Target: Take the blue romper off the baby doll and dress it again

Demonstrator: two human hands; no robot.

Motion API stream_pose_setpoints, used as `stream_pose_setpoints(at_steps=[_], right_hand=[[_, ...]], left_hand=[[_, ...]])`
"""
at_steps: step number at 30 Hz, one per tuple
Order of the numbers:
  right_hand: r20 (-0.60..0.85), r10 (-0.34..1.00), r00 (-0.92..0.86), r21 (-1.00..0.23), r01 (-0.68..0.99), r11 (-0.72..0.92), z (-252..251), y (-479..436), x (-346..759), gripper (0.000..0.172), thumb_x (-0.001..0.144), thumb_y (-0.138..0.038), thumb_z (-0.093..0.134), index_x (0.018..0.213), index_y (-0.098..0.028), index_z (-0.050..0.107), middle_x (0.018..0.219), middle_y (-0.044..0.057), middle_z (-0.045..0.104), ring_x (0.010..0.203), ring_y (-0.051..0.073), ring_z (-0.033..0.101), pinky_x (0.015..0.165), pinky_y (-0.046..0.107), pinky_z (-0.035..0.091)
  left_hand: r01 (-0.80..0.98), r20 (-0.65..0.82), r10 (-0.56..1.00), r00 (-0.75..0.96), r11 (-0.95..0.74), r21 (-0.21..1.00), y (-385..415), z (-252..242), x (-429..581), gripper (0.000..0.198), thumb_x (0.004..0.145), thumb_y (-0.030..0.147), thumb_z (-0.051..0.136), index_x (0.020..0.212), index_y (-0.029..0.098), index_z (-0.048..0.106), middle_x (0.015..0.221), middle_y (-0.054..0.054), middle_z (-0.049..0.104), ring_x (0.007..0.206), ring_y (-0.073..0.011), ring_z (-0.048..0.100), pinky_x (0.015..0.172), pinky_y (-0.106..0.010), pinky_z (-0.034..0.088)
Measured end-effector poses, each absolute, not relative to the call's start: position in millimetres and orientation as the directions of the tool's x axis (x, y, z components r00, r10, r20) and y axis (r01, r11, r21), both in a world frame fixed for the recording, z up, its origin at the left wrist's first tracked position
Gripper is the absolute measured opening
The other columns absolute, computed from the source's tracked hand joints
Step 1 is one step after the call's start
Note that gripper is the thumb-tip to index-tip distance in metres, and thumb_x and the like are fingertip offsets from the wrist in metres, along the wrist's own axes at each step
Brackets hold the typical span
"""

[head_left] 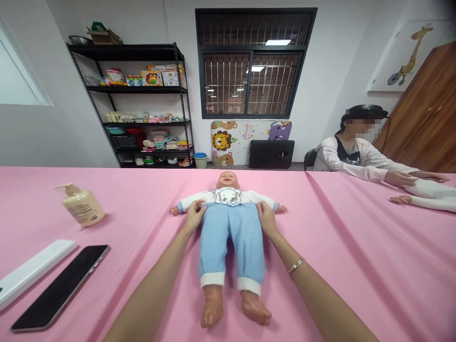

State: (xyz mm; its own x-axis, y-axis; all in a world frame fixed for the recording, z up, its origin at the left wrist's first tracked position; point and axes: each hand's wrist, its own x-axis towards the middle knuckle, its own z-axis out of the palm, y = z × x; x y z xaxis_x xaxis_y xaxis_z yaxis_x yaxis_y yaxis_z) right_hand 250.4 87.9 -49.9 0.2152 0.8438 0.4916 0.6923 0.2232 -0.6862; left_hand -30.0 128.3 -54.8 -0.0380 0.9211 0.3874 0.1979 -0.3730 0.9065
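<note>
Head view: baby doll (228,237) lying face-up, centred on pink tablecloth (331,266).
Left hand (194,217): fingers curled against the doll's white top (256,197), grip unclear.
Right hand (267,218): likewise at the waist, grip unclear.
Cut off: both forearms, at the near edge.

The one head-worn view looks forward and down from above and behind the left grip (194,217) and right grip (267,218), close over the pink table (356,266), reaching past them to the far wall (331,71).
</note>
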Motion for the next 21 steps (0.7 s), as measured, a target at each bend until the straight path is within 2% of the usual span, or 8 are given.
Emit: stream_pose_setpoints(at_steps=[4,6,9,11,13,16,18,21], right_hand=[[0.503,0.855,0.126,-0.571,0.791,0.219,-48,80,248,0.017,0.082,-0.025,0.047,0.068,-0.016,0.052,0.071,0.009,0.057,0.080,0.022,0.048,0.076,0.033,0.032],[0.522,0.850,0.075,-0.491,0.841,0.228,-35,72,240,0.011,0.082,-0.018,0.045,0.079,-0.014,0.055,0.082,0.011,0.058,0.085,0.023,0.048,0.077,0.033,0.031],[0.523,0.850,-0.054,-0.371,0.884,0.284,-1,51,221,0.014,0.082,-0.015,0.045,0.094,-0.014,0.053,0.091,0.010,0.058,0.088,0.021,0.049,0.076,0.031,0.032],[0.432,0.889,-0.152,-0.385,0.860,0.335,22,29,210,0.008,0.084,-0.021,0.046,0.087,-0.016,0.052,0.083,0.005,0.058,0.079,0.017,0.051,0.068,0.027,0.032],[0.285,0.926,-0.248,-0.401,0.847,0.350,39,1,203,0.012,0.084,-0.027,0.049,0.077,-0.018,0.050,0.074,0.002,0.057,0.068,0.014,0.050,0.059,0.025,0.030],[0.148,0.871,-0.468,-0.365,0.793,0.488,45,-43,202,0.012,0.078,-0.027,0.057,0.073,-0.019,0.049,0.070,-0.001,0.055,0.063,0.012,0.047,0.054,0.023,0.027],[0.140,0.805,-0.576,-0.310,0.747,0.588,38,-67,205,0.013,0.072,-0.023,0.061,0.077,-0.019,0.049,0.075,-0.001,0.054,0.066,0.013,0.047,0.054,0.023,0.027],[0.198,0.782,-0.591,-0.150,0.770,0.621,20,-88,212,0.016,0.069,-0.014,0.058,0.078,-0.019,0.047,0.079,0.000,0.052,0.066,0.015,0.048,0.051,0.025,0.026]], left_hand=[[0.282,0.415,0.901,-0.129,-0.368,0.886,131,-59,-34,0.024,0.071,0.029,0.055,0.091,0.015,0.054,0.089,-0.006,0.060,0.087,-0.0185,0.057,0.086,-0.035,0.044],[0.298,0.408,0.896,-0.173,-0.348,0.889,131,-59,-35,0.021,0.074,0.028,0.052,0.090,0.015,0.052,0.088,-0.007,0.060,0.084,-0.0187,0.057,0.083,-0.036,0.045],[0.301,0.394,0.900,-0.188,-0.330,0.895,129,-59,-36,0.021,0.077,0.029,0.049,0.092,0.015,0.050,0.089,-0.008,0.060,0.082,-0.0190,0.058,0.079,-0.035,0.048],[0.312,0.397,0.902,-0.168,-0.334,0.890,128,-58,-36,0.022,0.078,0.030,0.049,0.093,0.015,0.051,0.090,-0.008,0.060,0.084,-0.0193,0.058,0.080,-0.036,0.047],[0.328,0.405,0.901,-0.152,-0.341,0.881,126,-58,-35,0.022,0.079,0.031,0.049,0.093,0.015,0.052,0.091,-0.008,0.060,0.086,-0.0197,0.058,0.083,-0.036,0.046],[0.346,0.412,0.902,-0.131,-0.348,0.871,125,-58,-33,0.021,0.080,0.032,0.048,0.092,0.015,0.053,0.093,-0.008,0.060,0.089,-0.0200,0.057,0.085,-0.037,0.044],[0.354,0.414,0.902,-0.121,-0.351,0.867,124,-57,-32,0.020,0.081,0.032,0.047,0.091,0.016,0.053,0.094,-0.008,0.060,0.091,-0.0202,0.056,0.086,-0.036,0.043],[0.360,0.415,0.904,-0.101,-0.356,0.862,121,-53,-30,0.022,0.082,0.034,0.046,0.090,0.016,0.053,0.094,-0.007,0.060,0.091,-0.0202,0.055,0.085,-0.035,0.042]])
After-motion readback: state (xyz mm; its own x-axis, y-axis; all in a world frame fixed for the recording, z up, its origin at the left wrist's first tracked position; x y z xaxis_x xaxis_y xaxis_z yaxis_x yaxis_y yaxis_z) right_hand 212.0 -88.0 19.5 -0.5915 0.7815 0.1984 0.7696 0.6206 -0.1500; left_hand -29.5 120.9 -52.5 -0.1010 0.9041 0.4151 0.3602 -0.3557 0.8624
